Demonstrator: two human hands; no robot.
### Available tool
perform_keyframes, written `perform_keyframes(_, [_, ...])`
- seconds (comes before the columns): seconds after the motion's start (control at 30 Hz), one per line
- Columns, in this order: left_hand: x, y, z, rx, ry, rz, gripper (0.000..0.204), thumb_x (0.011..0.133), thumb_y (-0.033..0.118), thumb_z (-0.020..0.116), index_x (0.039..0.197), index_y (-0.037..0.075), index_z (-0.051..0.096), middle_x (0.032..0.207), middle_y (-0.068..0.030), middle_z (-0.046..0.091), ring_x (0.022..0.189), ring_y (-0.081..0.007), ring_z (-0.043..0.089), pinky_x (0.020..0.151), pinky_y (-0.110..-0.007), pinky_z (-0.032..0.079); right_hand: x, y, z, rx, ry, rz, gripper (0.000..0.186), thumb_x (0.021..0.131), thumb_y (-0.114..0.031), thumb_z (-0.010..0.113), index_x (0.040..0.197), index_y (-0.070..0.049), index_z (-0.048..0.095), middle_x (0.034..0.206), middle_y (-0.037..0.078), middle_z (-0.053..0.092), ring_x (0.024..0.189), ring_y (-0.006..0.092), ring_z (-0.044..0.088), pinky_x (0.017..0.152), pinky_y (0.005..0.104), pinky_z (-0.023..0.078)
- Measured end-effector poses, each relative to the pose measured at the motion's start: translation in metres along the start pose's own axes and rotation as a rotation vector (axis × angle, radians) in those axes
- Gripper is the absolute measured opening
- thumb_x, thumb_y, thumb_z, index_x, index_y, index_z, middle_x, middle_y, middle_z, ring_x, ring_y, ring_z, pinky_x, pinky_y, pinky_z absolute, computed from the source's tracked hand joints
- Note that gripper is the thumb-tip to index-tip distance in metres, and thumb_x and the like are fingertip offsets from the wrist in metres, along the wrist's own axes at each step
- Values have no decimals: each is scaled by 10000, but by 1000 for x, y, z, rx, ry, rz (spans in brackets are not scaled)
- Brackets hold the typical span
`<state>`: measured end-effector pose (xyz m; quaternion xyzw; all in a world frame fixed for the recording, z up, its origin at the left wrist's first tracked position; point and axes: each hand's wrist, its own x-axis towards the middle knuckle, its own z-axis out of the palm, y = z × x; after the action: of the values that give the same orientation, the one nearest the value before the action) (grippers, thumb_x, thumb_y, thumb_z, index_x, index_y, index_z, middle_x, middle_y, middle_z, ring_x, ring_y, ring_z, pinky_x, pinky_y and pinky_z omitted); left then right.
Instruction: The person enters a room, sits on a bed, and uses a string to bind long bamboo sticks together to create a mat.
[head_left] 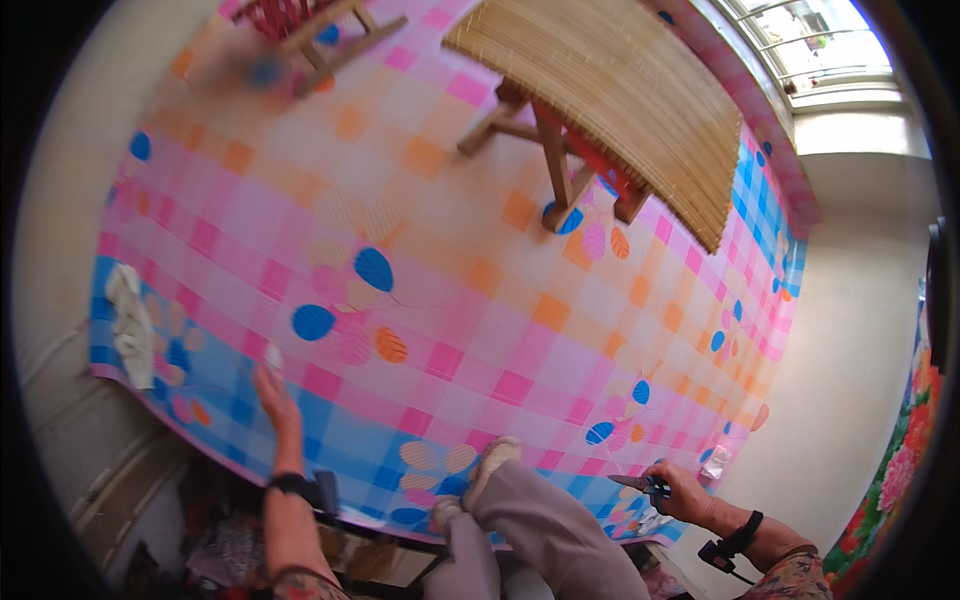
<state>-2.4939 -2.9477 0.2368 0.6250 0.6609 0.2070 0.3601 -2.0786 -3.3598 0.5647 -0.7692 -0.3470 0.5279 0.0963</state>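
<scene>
My right hand (682,492) is closed around scissors (655,486) with dark handles, and their grey pointed blades (628,481) face left over the sheet's near edge. On the left, my left hand (277,395) reaches forward above the blue border. Its fingers are together around a small white thing (273,356), too blurred to name. Beneath both hands spreads a plaid sheet (480,320) in pink, orange and blue with a leaf pattern. Dark straps with small devices sit on both wrists.
A low wooden table (610,90) with a slatted top stands at the far right. A small wooden chair (340,40) is at the far left. A crumpled white cloth (130,325) lies by the left wall. My shoes (492,468) are at the sheet's near edge. A barred window (815,45) is beyond.
</scene>
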Motion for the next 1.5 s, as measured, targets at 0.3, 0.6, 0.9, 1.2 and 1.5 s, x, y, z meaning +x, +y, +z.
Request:
perform_keyframes(0.3, [-161,322,-227,114,-875,-39,213,892,131,418,1060,17,483,862,-127,579,745,-246,573,649,-325,450,-44,-107,-63,24,28,-131,361,631,-26,616,982,-59,538,838,149,553,794,341,539,671,394,444])
perform_keyframes(0.6, [-102,368,-281,505,-1005,954,174,856,187,517,870,18,559,1005,-140,556,894,-304,528,770,-391,445,-9,-248,-108,99,56,-76,346,666,-7,582,1002,-57,520,877,168,564,819,356,549,686,400,448])
perform_keyframes(0.9, [79,455,-260,554,-1484,569,259,866,285,472,1014,73,480,786,-188,587,740,-369,566,617,-474,429,27,-339,-139,376,469,10,391,687,37,620,1035,-36,458,851,119,575,779,231,600,685,312,476])
perform_keyframes(1.2, [177,536,-202,717,-1710,409,337,893,307,421,982,-2,519,896,-246,571,853,-403,541,709,-439,425,47,-366,-161,770,656,146,344,730,47,589,1035,-39,456,832,101,568,719,160,598,627,274,479])
perform_keyframes(1.5, [239,691,-146,892,-2037,3,410,922,373,392,972,-9,531,881,-156,565,814,-229,521,762,-321,404,94,-322,-143,713,757,280,352,690,17,585,1023,-28,478,853,174,536,783,343,546,682,349,449])
